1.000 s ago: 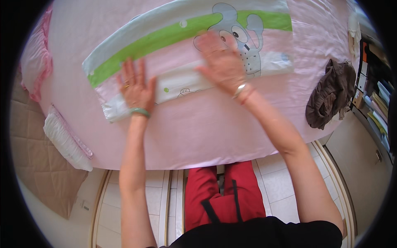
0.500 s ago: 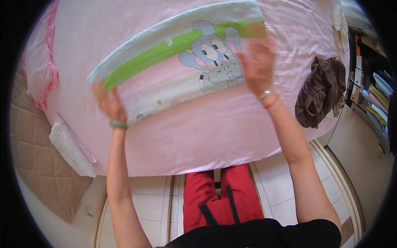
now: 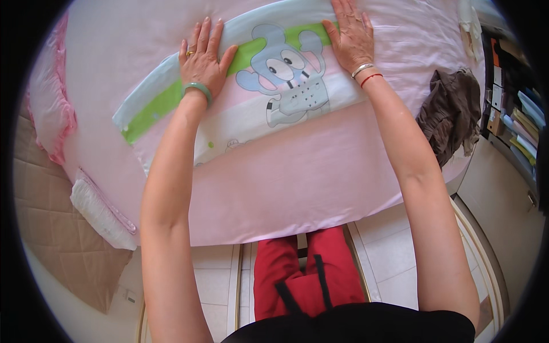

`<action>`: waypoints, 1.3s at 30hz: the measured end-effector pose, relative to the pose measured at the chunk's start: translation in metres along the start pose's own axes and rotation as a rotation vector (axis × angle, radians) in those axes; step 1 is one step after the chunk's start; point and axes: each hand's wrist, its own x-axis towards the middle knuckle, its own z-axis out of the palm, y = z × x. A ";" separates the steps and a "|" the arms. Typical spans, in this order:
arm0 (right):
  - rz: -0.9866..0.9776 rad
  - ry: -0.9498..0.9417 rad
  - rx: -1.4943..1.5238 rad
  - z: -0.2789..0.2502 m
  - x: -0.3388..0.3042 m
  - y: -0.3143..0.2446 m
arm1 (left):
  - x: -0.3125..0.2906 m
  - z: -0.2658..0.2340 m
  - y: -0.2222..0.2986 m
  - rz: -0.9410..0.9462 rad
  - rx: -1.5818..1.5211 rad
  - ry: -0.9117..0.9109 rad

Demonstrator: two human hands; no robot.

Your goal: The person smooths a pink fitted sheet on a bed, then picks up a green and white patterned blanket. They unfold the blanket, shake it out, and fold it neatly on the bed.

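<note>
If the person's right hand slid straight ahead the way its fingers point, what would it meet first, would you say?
The right hand lies flat on the folded cartoon-elephant cloth, fingers pointing away across the pink bedsheet. Ahead, only the cloth's far edge and probably more sheet; the picture ends there.

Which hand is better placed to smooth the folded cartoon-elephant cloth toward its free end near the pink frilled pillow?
Probably the left hand. It lies flat on the folded pastel cloth with the green stripe, nearer that end beside the pink frilled pillow. The right hand presses the opposite end.
</note>
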 end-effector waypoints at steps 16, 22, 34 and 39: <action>1.272 -0.130 2.172 -0.067 -0.156 -0.118 | 0.095 -0.055 0.044 -0.261 -0.542 -0.770; 1.398 -0.019 2.291 -0.067 -0.130 -0.140 | 0.058 -0.069 0.039 -0.536 -0.798 -0.734; 0.857 -0.156 1.940 -0.249 -0.022 -0.153 | 0.006 -0.296 -0.018 -0.650 -1.658 -0.407; 0.434 -0.009 1.900 -0.303 0.077 -0.158 | 0.035 -0.388 -0.026 -0.294 -1.519 0.027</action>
